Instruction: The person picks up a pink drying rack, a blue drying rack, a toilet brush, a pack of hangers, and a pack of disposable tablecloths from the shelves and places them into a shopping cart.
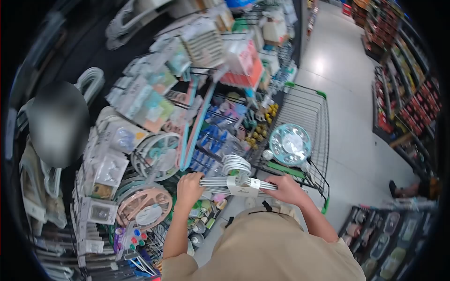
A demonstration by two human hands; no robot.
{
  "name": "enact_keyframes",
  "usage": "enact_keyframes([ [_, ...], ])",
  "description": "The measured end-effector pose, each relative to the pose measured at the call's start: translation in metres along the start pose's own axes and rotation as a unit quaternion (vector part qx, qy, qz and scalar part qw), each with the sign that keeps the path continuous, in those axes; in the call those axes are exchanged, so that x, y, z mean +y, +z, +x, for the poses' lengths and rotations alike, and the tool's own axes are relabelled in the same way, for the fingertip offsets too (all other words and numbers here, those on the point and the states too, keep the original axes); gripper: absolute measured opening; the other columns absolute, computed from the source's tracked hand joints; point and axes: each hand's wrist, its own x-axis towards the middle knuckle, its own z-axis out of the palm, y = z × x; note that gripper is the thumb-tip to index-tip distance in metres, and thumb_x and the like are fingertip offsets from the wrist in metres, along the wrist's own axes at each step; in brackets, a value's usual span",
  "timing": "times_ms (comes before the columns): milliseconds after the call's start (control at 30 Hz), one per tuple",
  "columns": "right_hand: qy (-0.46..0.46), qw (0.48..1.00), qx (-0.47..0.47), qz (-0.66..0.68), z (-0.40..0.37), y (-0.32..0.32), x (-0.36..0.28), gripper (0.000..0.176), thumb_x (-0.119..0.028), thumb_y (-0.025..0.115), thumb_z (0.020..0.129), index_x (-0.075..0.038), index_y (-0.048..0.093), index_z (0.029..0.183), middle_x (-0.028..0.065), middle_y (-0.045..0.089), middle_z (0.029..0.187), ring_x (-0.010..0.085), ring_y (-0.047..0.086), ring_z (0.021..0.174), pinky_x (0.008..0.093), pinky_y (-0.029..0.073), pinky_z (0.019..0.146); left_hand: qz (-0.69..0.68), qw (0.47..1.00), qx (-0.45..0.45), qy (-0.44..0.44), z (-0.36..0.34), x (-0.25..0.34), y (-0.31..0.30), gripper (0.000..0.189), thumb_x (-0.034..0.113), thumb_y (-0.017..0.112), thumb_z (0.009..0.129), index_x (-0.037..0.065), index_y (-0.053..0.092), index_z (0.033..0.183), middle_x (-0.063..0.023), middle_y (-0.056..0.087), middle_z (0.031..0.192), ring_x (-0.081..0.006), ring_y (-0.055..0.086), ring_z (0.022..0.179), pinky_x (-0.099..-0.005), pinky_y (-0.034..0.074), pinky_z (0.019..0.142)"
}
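Note:
A bundle of white hangers [215, 181] with a paper label around its middle is held level in front of the body. My left hand [190, 189] is closed around its left end, and my right hand [284, 188] grips the right end. The stacked white hooks point away from me, toward the shelf. Just beyond my right hand stands a wire shopping cart [318, 110] with green corners, holding a round light-blue item [290, 144] with a clear and white centre.
Shelves with hanging packs [110, 168] and a pink round rack [144, 206] line the left side. A tiled aisle floor [344, 89] runs ahead on the right. More shelves [389, 234] stand at the lower right, near a person's leg [407, 189].

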Motion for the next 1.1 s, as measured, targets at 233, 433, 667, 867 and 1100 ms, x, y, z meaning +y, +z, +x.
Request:
enact_keyframes([
  [233,0.075,0.995,0.065,-0.025,-0.036,-0.004,0.009,0.027,-0.025,0.072,0.085,-0.004,0.070,0.101,0.0196,0.070,0.085,0.0391,0.067,0.075,0.0451,0.053,0.069,-0.124,0.991,-0.009,0.045,0.002,0.000,0.056,0.030,0.000,0.073,0.063,0.005,0.073,0.092,-0.0120,0.065,0.080,-0.0342,0.063,0.084,-0.0435,0.049,0.077],
  [433,0.090,0.962,0.102,-0.238,-0.073,-0.013,0.032,0.031,-0.028,0.075,0.081,-0.003,0.069,0.099,0.0174,0.072,0.086,0.0366,0.068,0.078,0.0456,0.054,0.072,-0.188,0.982,-0.009,0.034,0.021,-0.006,0.066,0.029,-0.004,0.074,0.059,0.002,0.074,0.088,-0.0140,0.063,0.076,-0.0351,0.062,0.080,-0.0423,0.050,0.073],
  [667,0.190,0.977,-0.002,-0.093,-0.102,-0.020,0.040,0.032,-0.032,0.072,0.085,-0.002,0.069,0.096,0.0213,0.069,0.084,0.0405,0.066,0.082,0.0473,0.053,0.074,-0.183,0.982,0.008,0.055,0.062,0.012,0.072,0.026,-0.002,0.077,0.065,0.002,0.073,0.090,-0.0124,0.066,0.084,-0.0337,0.061,0.086,-0.0405,0.049,0.077],
  [867,0.215,0.972,0.084,0.041,-0.112,-0.008,0.041,0.028,-0.026,0.073,0.088,0.001,0.069,0.096,0.0172,0.066,0.073,0.0294,0.062,0.067,0.0408,0.049,0.067,-0.141,0.990,-0.013,-0.010,0.095,0.031,0.098,0.039,0.016,0.085,0.072,0.004,0.071,0.106,-0.0112,0.065,0.110,-0.0337,0.056,0.107,-0.0425,0.046,0.092],
  [1100,0.297,0.929,0.153,0.163,-0.121,-0.016,0.047,0.025,-0.021,0.073,0.089,0.002,0.069,0.096,0.0070,0.060,0.067,0.0119,0.054,0.066,0.0332,0.046,0.063,-0.229,0.973,-0.002,0.011,0.110,0.031,0.144,0.061,0.027,0.075,0.088,0.005,0.052,0.141,-0.0180,0.055,0.137,-0.0343,0.050,0.128,-0.0417,0.042,0.104],
])
